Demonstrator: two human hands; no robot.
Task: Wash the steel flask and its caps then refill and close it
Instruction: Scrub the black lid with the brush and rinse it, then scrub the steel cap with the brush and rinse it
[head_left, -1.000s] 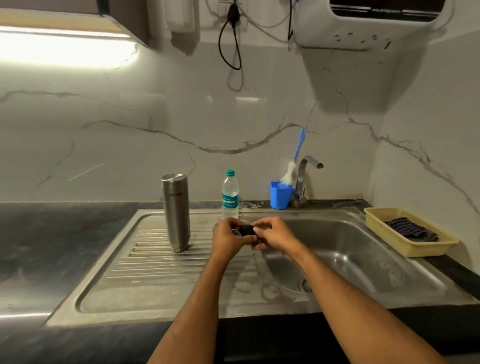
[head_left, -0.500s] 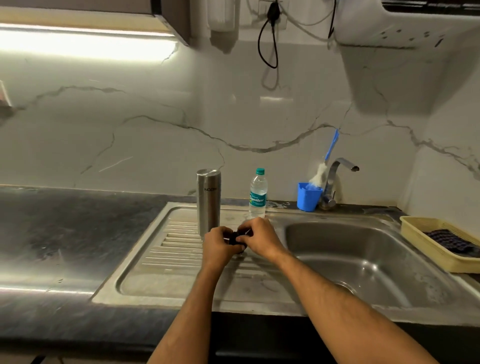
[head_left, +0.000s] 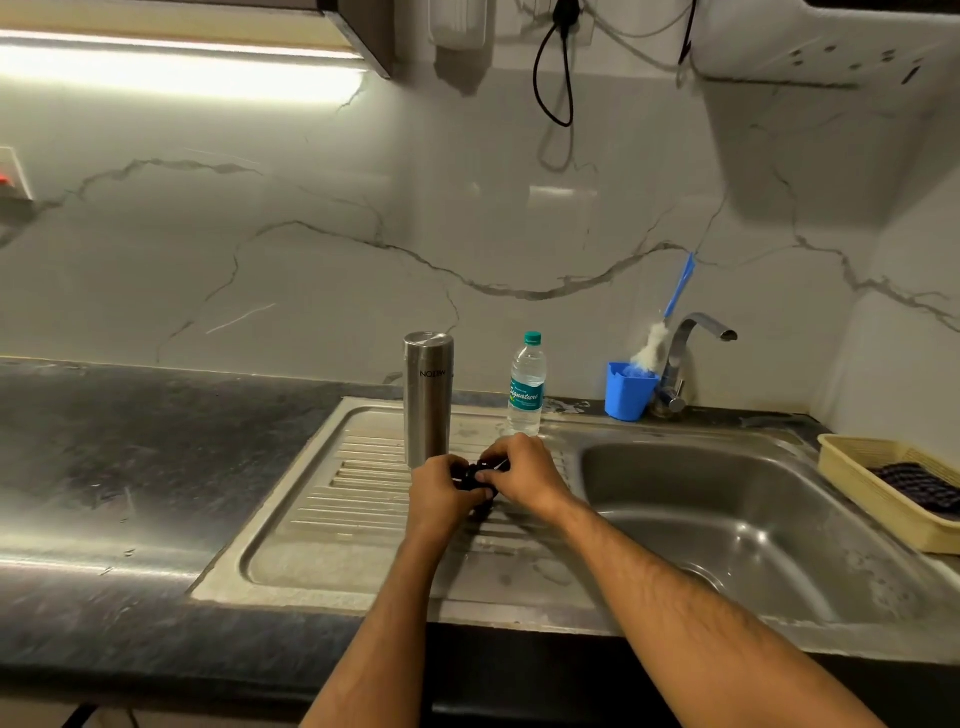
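Note:
The steel flask (head_left: 428, 397) stands upside down on the ribbed drainboard (head_left: 332, 499), its logo inverted. Just in front of it, my left hand (head_left: 441, 493) and my right hand (head_left: 524, 475) meet over the drainboard and both grip a small black cap (head_left: 475, 475), mostly hidden between the fingers. A clear plastic water bottle (head_left: 526, 387) with a teal cap stands upright behind my hands, at the back of the sink unit.
The steel sink basin (head_left: 727, 519) lies to the right, with a tap (head_left: 691, 353) behind it. A blue cup (head_left: 628, 389) holding a brush stands by the tap. A yellow basket (head_left: 852, 483) with a dark cloth sits at far right. Dark countertop (head_left: 130, 467) stretches left.
The view has swung left and my hands, still together on the black cap, have moved left from the basin's edge to a spot in front of the flask.

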